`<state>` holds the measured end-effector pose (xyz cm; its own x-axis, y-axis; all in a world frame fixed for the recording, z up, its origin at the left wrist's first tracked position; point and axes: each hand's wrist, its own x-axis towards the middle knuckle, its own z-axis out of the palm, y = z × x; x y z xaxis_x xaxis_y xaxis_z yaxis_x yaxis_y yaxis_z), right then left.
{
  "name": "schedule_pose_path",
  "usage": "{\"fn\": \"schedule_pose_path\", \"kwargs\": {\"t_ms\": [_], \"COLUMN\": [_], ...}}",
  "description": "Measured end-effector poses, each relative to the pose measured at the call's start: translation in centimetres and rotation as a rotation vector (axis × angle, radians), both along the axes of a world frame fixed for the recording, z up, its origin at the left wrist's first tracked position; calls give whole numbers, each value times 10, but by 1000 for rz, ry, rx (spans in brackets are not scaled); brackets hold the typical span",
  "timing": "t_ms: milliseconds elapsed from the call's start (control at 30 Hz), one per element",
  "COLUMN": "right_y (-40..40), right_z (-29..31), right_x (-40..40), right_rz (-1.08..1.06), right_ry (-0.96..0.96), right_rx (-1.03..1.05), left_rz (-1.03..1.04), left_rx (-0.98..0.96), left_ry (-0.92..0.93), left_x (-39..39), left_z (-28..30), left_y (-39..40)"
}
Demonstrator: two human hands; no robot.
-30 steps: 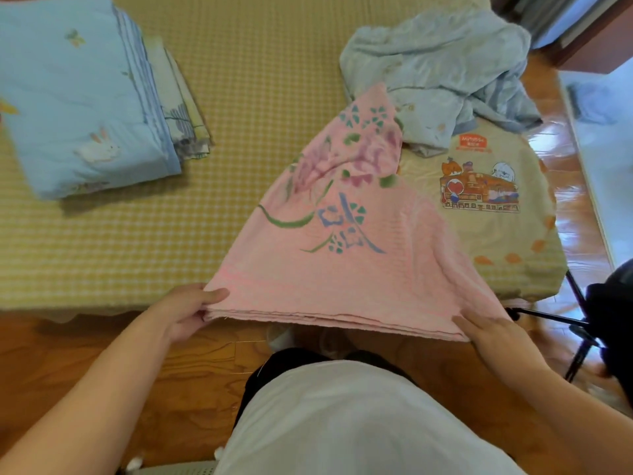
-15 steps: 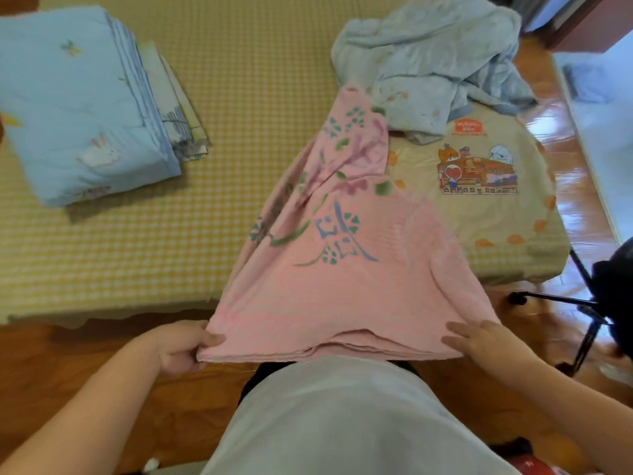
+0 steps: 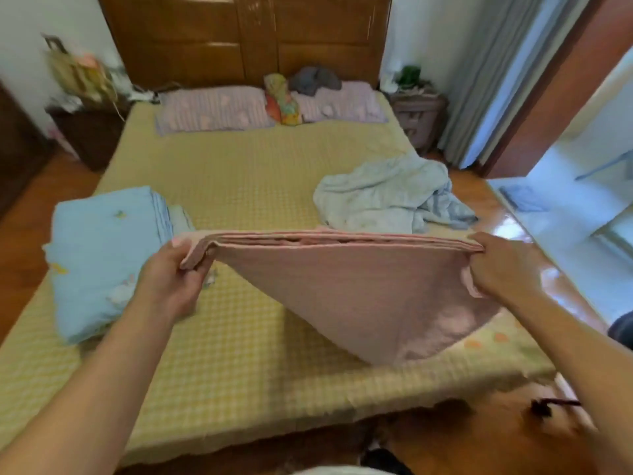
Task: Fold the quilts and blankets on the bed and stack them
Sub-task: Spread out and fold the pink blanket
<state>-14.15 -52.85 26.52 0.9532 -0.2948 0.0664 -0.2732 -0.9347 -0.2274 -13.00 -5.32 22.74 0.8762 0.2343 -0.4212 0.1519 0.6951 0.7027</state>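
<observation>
A pink blanket [image 3: 359, 289], folded into several layers, hangs stretched in the air above the bed [image 3: 239, 354]. My left hand [image 3: 171, 275] grips its left corner. My right hand [image 3: 496, 265] grips its right corner. The blanket's lower part sags down to the bed at the right. A folded light blue quilt [image 3: 99, 255] lies on the bed's left side, on top of another folded piece. A crumpled pale blue blanket [image 3: 387, 197] lies unfolded at the right. A cream quilt [image 3: 496, 341] with orange spots shows under the pink blanket's lower edge.
Two lilac pillows [image 3: 212, 109] and a colourful bundle [image 3: 282, 99] lie by the wooden headboard [image 3: 246, 39]. Nightstands [image 3: 419, 114] flank the bed. Polished wooden floor [image 3: 479, 437] runs along the foot and right side; a black object [image 3: 541, 407] lies there.
Both hands have lifted the pink blanket's folded edge from waist height up over the bed and forward. The view has tilted up to show the headboard.
</observation>
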Motion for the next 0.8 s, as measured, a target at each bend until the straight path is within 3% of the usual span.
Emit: {"fn": "schedule_pose_path", "kwargs": {"t_ms": [67,200,267,333,433,467,567,667,733,800], "right_y": [-6,-29,-36,-32,-25,-25,-18,-13,-19,-19], "right_z": [93,274,326,341,324,320,318,312,311,325], "right_x": [41,66,61,66,80,83,80,75,72,60], "right_rz": [-12,16,33,20,101,113,107,230,227,230], "right_ry": [-229,-465,-553,-660,-399,-386,-553,-338,-406,-505], "right_rx": [58,80,120,112,-62,-51,41,39,204,513], "left_rz": [-26,-43,26,71,260,334,486,413,489,649], "left_rx": [10,39,95,195,464,457,282,18,-56,-105], "left_ry": [-240,-622,-710,-622,-401,-398,-440,-460,-480,-549], "left_x": [43,62,51,38,44,44,48,29,16,13], "left_z": [96,270,332,371,375,374,366,345,342,348], "left_y": [-3,-20,-35,-51,-48,-49,-47,-48,-54,-54]}}
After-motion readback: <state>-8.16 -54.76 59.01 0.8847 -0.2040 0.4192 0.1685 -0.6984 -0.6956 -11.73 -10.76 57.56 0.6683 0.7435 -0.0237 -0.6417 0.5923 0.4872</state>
